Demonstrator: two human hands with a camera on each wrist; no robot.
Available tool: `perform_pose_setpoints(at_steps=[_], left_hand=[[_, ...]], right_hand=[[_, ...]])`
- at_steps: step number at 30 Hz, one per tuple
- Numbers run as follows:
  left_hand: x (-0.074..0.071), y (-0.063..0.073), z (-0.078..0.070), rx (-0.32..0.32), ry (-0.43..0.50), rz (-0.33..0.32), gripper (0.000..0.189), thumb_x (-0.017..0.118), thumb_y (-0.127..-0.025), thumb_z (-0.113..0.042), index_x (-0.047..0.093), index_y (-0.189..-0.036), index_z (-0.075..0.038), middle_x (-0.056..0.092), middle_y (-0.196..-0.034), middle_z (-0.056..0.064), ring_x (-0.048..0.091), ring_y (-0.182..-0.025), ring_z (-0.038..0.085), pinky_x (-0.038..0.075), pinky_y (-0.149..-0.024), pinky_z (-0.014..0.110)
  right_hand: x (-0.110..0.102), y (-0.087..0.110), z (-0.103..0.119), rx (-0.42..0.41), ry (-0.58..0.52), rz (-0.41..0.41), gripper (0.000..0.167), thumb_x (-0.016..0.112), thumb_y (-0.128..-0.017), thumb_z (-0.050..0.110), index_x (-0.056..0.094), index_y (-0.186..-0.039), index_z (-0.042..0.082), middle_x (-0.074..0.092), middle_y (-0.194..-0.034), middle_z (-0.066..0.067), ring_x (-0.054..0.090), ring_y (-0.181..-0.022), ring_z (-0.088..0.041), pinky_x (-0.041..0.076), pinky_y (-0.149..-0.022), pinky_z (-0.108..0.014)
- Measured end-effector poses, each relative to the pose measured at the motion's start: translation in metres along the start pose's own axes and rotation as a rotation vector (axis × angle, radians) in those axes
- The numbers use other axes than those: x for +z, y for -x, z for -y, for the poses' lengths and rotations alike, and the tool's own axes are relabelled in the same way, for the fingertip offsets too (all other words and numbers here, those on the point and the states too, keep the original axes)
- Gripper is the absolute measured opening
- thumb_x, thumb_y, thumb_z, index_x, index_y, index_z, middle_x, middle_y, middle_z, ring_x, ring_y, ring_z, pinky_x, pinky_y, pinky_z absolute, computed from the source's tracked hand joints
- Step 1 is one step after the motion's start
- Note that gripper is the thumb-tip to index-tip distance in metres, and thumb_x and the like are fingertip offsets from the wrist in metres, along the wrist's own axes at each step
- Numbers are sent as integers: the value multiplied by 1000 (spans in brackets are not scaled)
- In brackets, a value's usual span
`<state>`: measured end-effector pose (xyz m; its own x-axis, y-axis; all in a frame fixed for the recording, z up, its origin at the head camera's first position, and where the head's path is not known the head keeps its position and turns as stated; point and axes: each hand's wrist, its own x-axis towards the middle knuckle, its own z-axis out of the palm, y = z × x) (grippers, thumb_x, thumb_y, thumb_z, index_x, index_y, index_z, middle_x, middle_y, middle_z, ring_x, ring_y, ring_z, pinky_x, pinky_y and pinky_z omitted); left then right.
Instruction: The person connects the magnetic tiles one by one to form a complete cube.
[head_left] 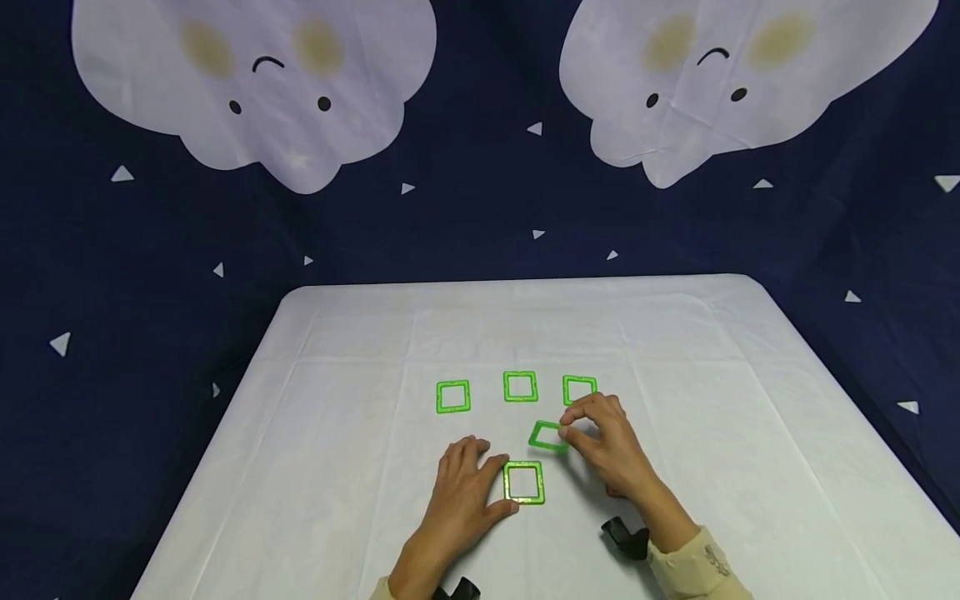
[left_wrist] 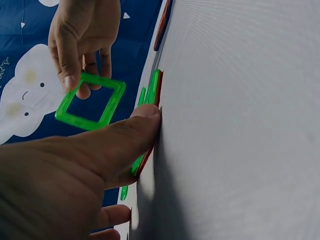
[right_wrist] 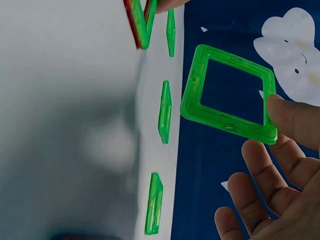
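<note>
My right hand (head_left: 611,442) pinches the edge of a green square-frame magnetic tile (right_wrist: 230,127) between thumb and fingers. The tile hangs tilted above the tabletop, with its open middle facing the right wrist camera. On the table to its lower left in the head view lies another green square tile (head_left: 534,500). In the left wrist view a red layer (left_wrist: 159,90) shows directly beneath this green one. Thumb and index finger of my left hand (head_left: 461,500) grip this stack by its left corners, while the other fingers spread over the cloth.
Farther back, a left green tile (head_left: 453,409), a middle one (head_left: 521,399) and a right one (head_left: 579,378) lie in a loose row, the last partly behind my right hand. White cloth covers the table (head_left: 360,333). Behind hangs a navy curtain (head_left: 480,217) with clouds.
</note>
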<state>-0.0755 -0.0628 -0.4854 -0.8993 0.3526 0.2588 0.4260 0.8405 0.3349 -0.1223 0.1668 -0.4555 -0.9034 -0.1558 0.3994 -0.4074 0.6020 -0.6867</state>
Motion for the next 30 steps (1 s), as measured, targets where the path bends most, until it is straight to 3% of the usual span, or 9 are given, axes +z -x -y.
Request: perform_pose_setpoints(at_steps=[6,13,21,30], left_hand=[[1,1,1,-5,13,11,59,76,-68,-49,61,-117,-18,52,-122,9,43,-118,29,33,-100,47],[1,2,4,14,17,-38,59,78,-65,-47,63,-113,-17,53,-119,10,45,-115,30,34,-98,47],[2,-1,2,20,10,-19,57,77,-67,-46,64,-114,-18,53,-118,9,45,-116,29,34,-99,46],[4,-1,1,25,28,-42,56,79,-65,-45,63,-110,-16,54,-117,9,45,-116,30,35,-99,47]], right_hand=[[8,-2,7,-79,12,0,21,77,-72,5,63,-80,19,61,-95,5,44,-94,-10,32,-85,-31],[19,-6,10,-183,50,-20,22,79,-70,5,64,-80,17,61,-91,4,45,-89,-12,32,-83,-33],[27,-5,10,-217,88,-23,21,78,-68,4,65,-78,17,61,-87,4,46,-86,-14,34,-79,-34],[30,-4,11,-232,99,-19,23,80,-66,5,64,-78,18,59,-87,5,46,-85,-13,33,-79,-34]])
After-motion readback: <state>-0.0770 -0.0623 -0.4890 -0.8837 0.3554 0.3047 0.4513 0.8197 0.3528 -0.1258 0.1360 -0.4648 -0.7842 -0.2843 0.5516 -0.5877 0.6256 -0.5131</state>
